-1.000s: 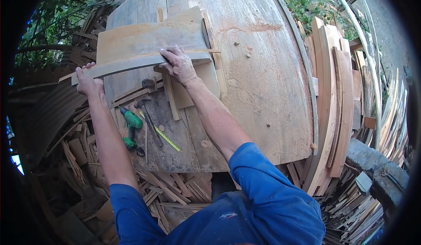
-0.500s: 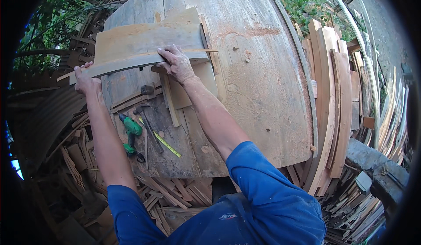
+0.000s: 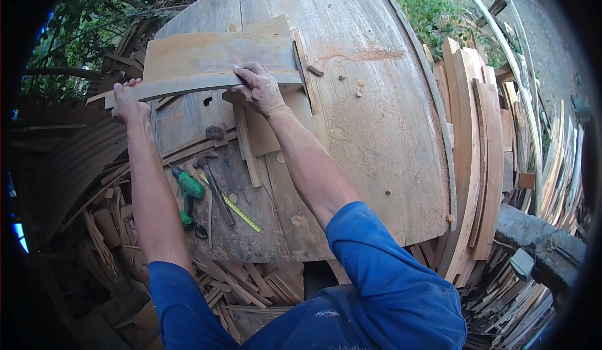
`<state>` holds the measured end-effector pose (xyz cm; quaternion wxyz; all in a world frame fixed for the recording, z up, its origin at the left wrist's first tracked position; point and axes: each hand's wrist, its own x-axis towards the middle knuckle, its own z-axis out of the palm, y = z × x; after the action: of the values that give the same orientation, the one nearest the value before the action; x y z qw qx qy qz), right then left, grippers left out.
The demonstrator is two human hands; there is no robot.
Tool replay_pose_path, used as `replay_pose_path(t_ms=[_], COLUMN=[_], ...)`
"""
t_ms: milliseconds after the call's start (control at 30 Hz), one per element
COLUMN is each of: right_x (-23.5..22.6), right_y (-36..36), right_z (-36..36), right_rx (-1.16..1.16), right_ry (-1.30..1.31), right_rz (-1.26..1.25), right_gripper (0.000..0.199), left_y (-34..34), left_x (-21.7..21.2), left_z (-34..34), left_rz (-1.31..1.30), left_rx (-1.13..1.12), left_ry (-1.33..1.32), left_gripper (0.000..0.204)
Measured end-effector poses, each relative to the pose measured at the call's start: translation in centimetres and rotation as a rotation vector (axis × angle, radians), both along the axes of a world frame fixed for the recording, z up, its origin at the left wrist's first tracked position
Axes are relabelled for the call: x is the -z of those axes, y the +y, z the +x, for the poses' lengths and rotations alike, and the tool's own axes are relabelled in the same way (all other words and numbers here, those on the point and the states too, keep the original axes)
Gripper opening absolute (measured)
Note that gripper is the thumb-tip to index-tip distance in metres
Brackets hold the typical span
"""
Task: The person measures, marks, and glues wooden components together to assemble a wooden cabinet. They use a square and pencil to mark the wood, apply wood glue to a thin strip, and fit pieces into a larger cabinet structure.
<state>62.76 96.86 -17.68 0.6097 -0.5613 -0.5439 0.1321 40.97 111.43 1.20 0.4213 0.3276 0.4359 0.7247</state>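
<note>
A curved wooden board lies along the near edge of a wide, pale wooden panel at the upper left of the worktable. My left hand is closed round the board's left end, thumb on top. A thin wooden strip sticks out past that end. Farther right, my right hand grips the same board, its fingers over the top edge and partly hidden. Beneath it are a flat wooden piece and a narrow batten. A small brown wood piece lies right of the panel.
On the worktable are a green cordless drill, a hammer, a yellow tape measure blade and a dark block. Sawdust covers parts of the top. Long planks stand at the right; offcuts lie below.
Both hands and the board appear slightly farther right in view. The thin strip no longer juts past the board's right end, and a small brown piece now lies there on the table.
</note>
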Motion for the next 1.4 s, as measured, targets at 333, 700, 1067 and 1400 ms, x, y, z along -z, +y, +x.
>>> replay_pose_path(t_ms=[333, 700, 1067, 1400], right_x=[-0.8, -1.7, -1.3, -0.9], right_y=[-3.0, -13.0, -13.3, -13.6], right_z=[-1.0, -4.4, -4.4, -4.1], right_rx=[-0.015, -0.027, -0.024, 0.03], right_ry=[0.032, 0.022, 0.064, 0.059], right_rz=[-0.075, -0.025, 0.024, -0.005], right_gripper=[0.051, 0.057, 0.057, 0.056], left_y=[-3.1, -12.9, -12.4, -13.4], left_x=[-0.3, -0.8, -0.2, 0.0], left_z=[-0.6, -4.9, -7.4, -5.8], left_rz=[-0.033, -0.065, -0.17, -0.222], left_rx=[-0.024, -0.06, -0.119, -0.126], left_ry=[0.018, 0.113, 0.018, 0.008], left_gripper=[0.019, 0.017, 0.027, 0.03])
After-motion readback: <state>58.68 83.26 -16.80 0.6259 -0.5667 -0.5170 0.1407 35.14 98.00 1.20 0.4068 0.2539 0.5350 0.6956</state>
